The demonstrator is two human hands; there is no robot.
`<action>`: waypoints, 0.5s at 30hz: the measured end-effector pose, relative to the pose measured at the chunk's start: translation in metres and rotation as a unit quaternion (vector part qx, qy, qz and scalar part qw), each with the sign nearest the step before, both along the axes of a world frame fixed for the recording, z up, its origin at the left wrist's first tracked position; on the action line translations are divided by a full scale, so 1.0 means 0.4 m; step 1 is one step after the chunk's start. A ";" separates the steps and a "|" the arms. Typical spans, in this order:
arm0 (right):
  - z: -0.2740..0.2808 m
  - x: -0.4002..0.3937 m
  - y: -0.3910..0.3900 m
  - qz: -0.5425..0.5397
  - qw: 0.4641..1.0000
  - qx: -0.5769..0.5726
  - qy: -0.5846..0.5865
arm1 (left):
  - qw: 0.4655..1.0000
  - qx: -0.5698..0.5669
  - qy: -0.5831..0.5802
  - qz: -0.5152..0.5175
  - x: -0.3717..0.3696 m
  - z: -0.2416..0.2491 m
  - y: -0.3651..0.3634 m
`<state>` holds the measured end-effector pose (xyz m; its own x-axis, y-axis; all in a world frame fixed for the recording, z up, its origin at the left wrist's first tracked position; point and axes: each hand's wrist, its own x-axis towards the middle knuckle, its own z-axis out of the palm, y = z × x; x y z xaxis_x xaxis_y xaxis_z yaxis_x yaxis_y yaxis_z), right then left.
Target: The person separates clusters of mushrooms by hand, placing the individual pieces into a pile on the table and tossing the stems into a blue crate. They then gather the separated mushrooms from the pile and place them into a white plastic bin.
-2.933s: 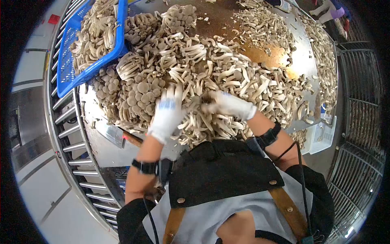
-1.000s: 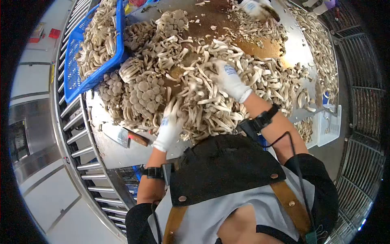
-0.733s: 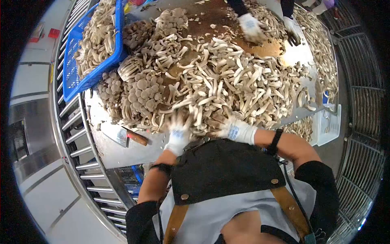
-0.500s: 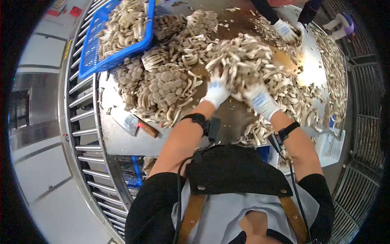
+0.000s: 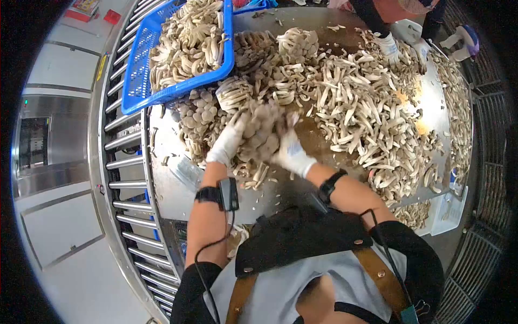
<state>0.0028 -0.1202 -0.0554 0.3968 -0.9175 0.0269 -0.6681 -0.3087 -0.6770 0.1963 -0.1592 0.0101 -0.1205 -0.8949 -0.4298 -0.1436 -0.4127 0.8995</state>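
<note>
Silvery metal worktop (image 5: 253,198) is spreading under mushrooms, with two hands in white gloves working at a grey-brown mushroom cluster (image 5: 261,130).
Rounded caps are crowding together on the cluster, which is sitting at the left part of the mushrooms, near the worktop's front edge; the left hand (image 5: 226,142) is clamping its left side, while the right hand (image 5: 294,154) is touching its right, its blurred fingers not showing how far they are closing. Bare brown-stained surface is separating the right hand from a broad heap of loose pale-stemmed mushrooms (image 5: 372,119). A blue perforated plastic basket (image 5: 186,85) is bounding the far left. Motion is smearing the cluster's outline, and the gloves are hiding its sides.
</note>
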 end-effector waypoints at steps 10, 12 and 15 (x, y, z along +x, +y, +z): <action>0.587 -0.198 -0.089 0.067 0.770 0.020 -0.634 | 0.886 -0.389 0.038 -0.251 -0.151 0.543 -0.022; 0.633 -0.264 -0.036 0.129 0.883 -0.220 -0.393 | 0.840 -0.452 -0.002 -0.300 -0.197 0.561 0.082; 0.529 -0.319 0.164 -0.030 0.930 -0.311 -0.194 | 0.796 -0.462 -0.099 -0.379 -0.223 0.413 0.256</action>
<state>-0.1248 -0.0547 0.1563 0.1946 -0.6969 0.6902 -0.4401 -0.6909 -0.5736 0.1073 -0.0569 0.1754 -0.7876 -0.5428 0.2917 -0.2135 0.6844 0.6971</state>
